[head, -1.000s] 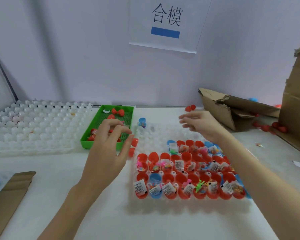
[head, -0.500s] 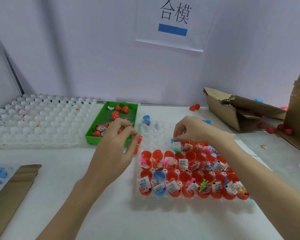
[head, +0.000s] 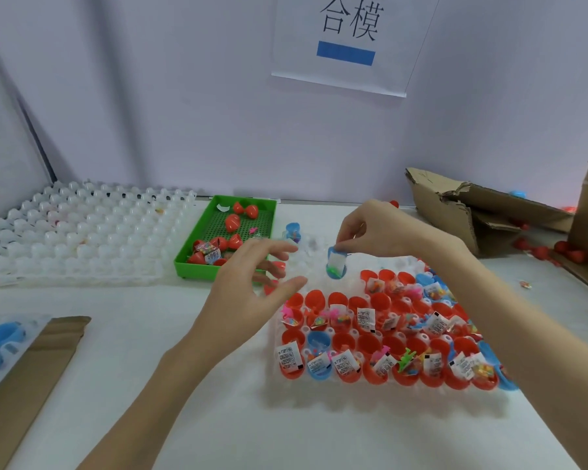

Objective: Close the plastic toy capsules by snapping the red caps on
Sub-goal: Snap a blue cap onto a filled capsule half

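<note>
A clear cell tray [head: 323,396] on the white table holds several open red capsule halves [head: 367,344] and a few blue ones, stuffed with small toys and paper slips. My right hand [head: 377,228] pinches one blue capsule half [head: 336,262] by its rim and holds it just above the tray's far left corner. My left hand [head: 248,290] hovers to the left of it, fingers spread and relaxed, holding nothing. Loose red caps [head: 232,222] lie in a green tray [head: 197,272] behind my left hand. Two red pieces show under its fingertips.
A large white empty cell tray [head: 82,239] fills the left side. A torn cardboard box [head: 472,212] lies at the back right with red caps [head: 540,252] scattered near it. A flat cardboard piece [head: 31,368] lies at the front left. A blue capsule [head: 292,230] stands beside the green tray.
My right hand came down to the tray, pinched the blue capsule half and lifted it out. My left hand's fingers uncurled and spread.
</note>
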Tool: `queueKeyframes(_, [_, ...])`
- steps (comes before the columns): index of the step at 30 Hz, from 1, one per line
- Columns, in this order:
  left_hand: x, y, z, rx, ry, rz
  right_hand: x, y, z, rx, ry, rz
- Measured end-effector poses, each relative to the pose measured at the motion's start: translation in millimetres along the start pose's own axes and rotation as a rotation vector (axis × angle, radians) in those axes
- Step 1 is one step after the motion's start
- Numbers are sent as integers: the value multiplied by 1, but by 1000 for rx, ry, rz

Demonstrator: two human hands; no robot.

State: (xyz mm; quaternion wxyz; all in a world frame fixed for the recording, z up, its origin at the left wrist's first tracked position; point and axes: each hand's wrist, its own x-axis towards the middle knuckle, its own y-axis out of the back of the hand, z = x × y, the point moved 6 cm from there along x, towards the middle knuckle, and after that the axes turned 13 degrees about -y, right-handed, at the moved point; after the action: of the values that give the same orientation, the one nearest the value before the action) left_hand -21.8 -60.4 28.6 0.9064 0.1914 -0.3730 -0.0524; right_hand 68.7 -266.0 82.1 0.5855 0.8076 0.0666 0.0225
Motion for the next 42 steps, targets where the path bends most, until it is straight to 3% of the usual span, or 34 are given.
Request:
queueKeyframes(5, [-5, -12, -5, -204, 131, -84, -16, -15, -39, 0, 79, 3])
queueKeyframes(11, [-2, -4, -12, -225, 169, 10, -25, -23, -54, 62, 31, 8])
queueKeyframes(14, [-1, 2, -13, -230, 178, 78, -26, -25, -46, 272, -56, 23])
queueKeyframes(18, [0, 9, -17, -248, 199, 170, -37, -40, -41, 778, -136, -44])
queueKeyframes(22, [1, 13, -20, -238, 188, 185, -50, -51, -44, 969, -54, -25])
queueKeyframes(25, [0, 13, -22, -293, 213, 190, -56, -52, -48, 872, 64, 12])
queueKeyframes(30, [-3, 11, -29, -414, 312, 165, -59, -52, -45, 643, 37, 186])
queueKeyframes(36, [-5, 12, -33, -334, 324, 170, -63, -31, -41, 622, 14, 587])
queueKeyframes(37, [-5, 14, -33, -345, 330, 186, -62, -31, -40, 605, -12, 578])
queueKeyframes(40, [-5, 14, -33, -426, 341, 225, -53, -49, -43, 490, -85, 304])
queueKeyframes(42, [-4, 14, -33, -473, 348, 247, -56, -56, -48, 533, -59, 239])
